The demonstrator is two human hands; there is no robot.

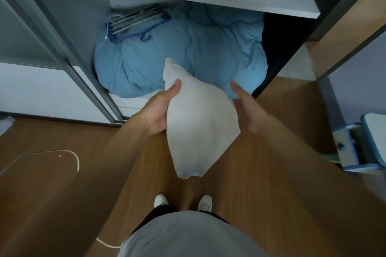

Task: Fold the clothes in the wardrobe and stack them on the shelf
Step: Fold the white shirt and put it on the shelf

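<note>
One cloth (198, 127), left grip (158, 110) clutching, right (248, 110) slack

We see a light grey top (188, 238) filling the near middle of the view, plain and smooth, with a rounded far edge. Just beyond that edge we make out a dark, almost black garment (155, 214) on the legs, showing as a narrow band to the left and to the right. Farther still we find two white shoes, the left shoe (160, 200) and the right shoe (205, 202), each round-toed. Both forearms are bare down to the left hand (158, 110) and the right hand (248, 110).
</note>
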